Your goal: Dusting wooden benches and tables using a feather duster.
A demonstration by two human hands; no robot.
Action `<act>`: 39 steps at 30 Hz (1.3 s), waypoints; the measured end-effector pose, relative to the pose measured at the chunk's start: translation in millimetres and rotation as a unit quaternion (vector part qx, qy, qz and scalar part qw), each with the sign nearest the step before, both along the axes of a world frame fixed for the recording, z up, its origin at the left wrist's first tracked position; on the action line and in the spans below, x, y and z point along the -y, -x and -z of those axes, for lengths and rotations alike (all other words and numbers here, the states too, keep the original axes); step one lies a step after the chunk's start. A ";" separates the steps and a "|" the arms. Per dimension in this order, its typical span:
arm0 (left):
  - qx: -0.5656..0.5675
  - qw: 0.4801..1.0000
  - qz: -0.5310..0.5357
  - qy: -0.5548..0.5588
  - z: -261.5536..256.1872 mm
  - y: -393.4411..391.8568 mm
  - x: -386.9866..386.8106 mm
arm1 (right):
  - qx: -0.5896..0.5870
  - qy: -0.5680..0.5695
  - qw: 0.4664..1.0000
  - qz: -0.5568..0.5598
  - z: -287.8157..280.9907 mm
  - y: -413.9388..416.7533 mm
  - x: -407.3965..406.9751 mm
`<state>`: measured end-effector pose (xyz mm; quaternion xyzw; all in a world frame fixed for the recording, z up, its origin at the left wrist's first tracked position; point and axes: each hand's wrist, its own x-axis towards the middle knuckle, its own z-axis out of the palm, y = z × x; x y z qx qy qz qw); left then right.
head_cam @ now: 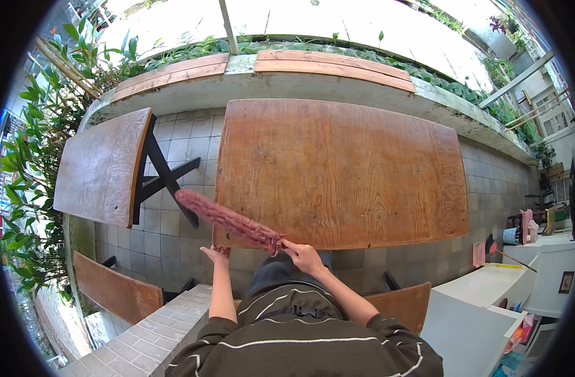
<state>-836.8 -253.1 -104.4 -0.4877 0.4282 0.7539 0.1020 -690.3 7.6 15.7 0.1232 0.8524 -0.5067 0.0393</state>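
My right hand (pixel 305 258) is closed on the near end of a dusty-pink fluffy duster (pixel 230 221); its handle is hidden in my grip. The duster slants up to the left, across the front left corner of a brown wooden table (pixel 344 174) and past its left side. I cannot tell whether it touches the tabletop. My left hand (pixel 218 254) is at that same corner, thumb out to the left, fingers against the table's front edge. Nothing shows in its palm, though the fingertips are partly hidden.
A smaller wooden table (pixel 101 167) with black crossed legs (pixel 167 176) stands to the left. Wooden benches (pixel 117 285) are on the near side. Beyond the table runs a low concrete wall (pixel 311 85) with plank seats (pixel 334 68). White cabinets (pixel 476 306) stand at right.
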 end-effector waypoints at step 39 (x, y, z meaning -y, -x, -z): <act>0.218 0.885 -0.057 0.408 -48.5 19.7 -79.9 | -0.034 -0.217 0.846 0.486 32.4 79.4 -170.7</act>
